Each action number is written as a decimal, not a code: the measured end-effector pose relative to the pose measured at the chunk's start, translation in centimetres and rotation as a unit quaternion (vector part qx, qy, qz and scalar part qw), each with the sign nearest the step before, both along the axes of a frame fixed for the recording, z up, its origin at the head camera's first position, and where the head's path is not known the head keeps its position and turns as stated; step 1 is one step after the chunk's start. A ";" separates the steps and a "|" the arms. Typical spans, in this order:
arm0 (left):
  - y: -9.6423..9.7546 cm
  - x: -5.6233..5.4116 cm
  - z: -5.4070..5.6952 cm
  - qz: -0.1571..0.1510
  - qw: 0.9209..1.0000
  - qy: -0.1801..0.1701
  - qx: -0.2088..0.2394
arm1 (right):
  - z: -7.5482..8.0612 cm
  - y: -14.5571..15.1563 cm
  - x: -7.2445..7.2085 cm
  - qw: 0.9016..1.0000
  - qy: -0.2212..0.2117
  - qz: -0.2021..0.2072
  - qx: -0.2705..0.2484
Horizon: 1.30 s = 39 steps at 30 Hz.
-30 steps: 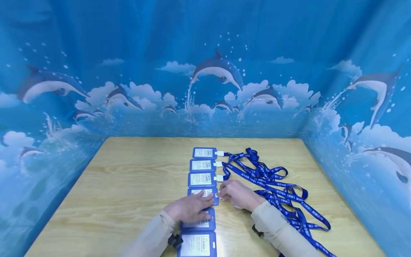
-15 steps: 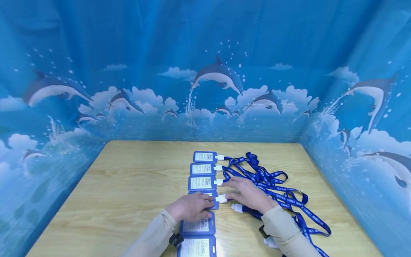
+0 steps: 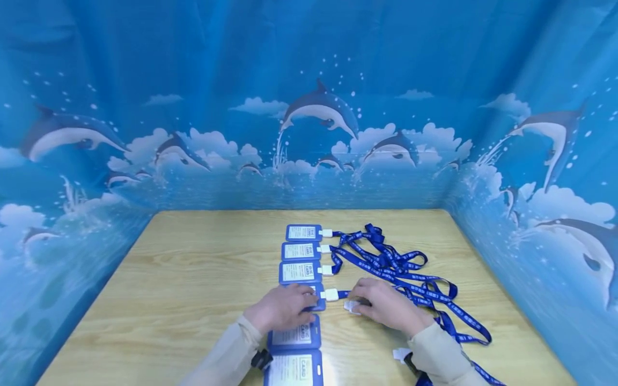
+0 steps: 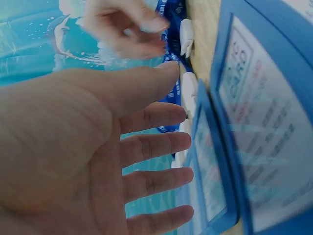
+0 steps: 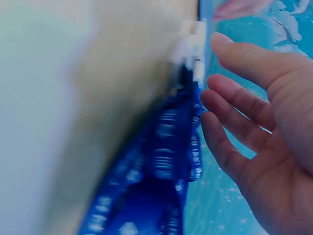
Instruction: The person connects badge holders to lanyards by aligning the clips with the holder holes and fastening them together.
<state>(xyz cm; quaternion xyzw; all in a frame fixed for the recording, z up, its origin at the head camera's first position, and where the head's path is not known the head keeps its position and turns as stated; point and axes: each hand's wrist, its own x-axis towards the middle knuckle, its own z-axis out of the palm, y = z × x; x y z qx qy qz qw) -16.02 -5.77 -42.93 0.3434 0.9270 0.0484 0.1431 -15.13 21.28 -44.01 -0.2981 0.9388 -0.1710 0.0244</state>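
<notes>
Several blue badge holders form a column on the table. My left hand [image 3: 282, 309], fingers extended, lies over a badge holder [image 3: 318, 301] in the middle of the column and hides most of it. That holder's white clip [image 3: 331, 295] is at its right end, with a blue lanyard [image 3: 343, 294] running from it. My right hand [image 3: 383, 305] is above a loose white clip [image 3: 351, 306], partly covering it. In the right wrist view, the fingers [image 5: 230, 105] are loosely bent beside the lanyard [image 5: 166, 142], holding nothing.
Three clipped badge holders, such as the farthest holder [image 3: 303, 232], lie beyond my left hand. Nearer are a badge holder [image 3: 294, 338] and another holder [image 3: 292, 370] with bare slots. Tangled lanyards [image 3: 386, 260] spread rightward. Another white clip [image 3: 402, 354] sits by my right wrist.
My right hand has let go of the middle holder's clip and moved right and nearer, to the loose clip. The left hand has stayed on the same badge holder.
</notes>
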 end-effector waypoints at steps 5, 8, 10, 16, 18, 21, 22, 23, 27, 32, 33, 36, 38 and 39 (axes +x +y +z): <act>-0.5 0.1 0.6 0.015 1.000 0.008 -0.001 | -1.1 0.3 0.3 1.000 -0.013 0.021 0.006; -0.7 0.2 0.9 0.019 1.000 0.003 -0.007 | -1.5 0.4 0.3 0.999 -0.018 0.028 0.003; -0.7 0.3 1.1 0.020 1.000 0.001 -0.013 | -1.6 0.5 0.3 0.999 -0.019 0.029 0.002; -0.9 0.7 1.5 0.002 1.000 0.024 -0.013 | -1.6 0.5 0.2 1.000 -0.021 0.021 0.005; -1.1 1.1 1.7 -0.009 0.999 0.029 -0.011 | -1.6 0.4 0.2 1.000 -0.024 0.017 0.006; -1.2 2.1 2.1 -0.027 0.999 0.020 -0.004 | -1.6 0.3 0.4 1.000 -0.025 0.009 0.009; -1.2 2.4 2.1 -0.032 0.999 0.014 0.000 | -1.6 0.3 0.4 1.000 -0.024 0.008 0.011; -1.3 2.8 2.2 -0.037 0.999 0.007 0.003 | -1.6 0.2 0.4 1.000 -0.023 0.006 0.011; -1.4 4.0 2.2 -0.053 0.998 -0.016 0.002 | -1.6 0.1 0.5 1.000 -0.014 0.005 0.012; -1.6 4.8 2.0 -0.065 0.998 -0.022 -0.013 | -1.5 0.1 0.7 1.000 -0.016 0.007 0.012; -1.6 4.8 1.9 -0.066 0.997 -0.022 -0.016 | -1.4 0.1 0.8 1.000 -0.018 0.007 0.012; -1.7 5.0 1.9 -0.064 0.997 -0.021 -0.025 | -1.1 0.1 1.0 1.000 -0.022 0.008 0.011; -1.7 5.0 1.9 -0.061 0.997 -0.022 -0.030 | -0.8 0.1 1.2 1.000 -0.021 0.007 0.008; -1.7 5.1 1.9 -0.060 0.997 -0.023 -0.032 | -0.7 0.2 1.3 1.000 -0.019 0.007 0.006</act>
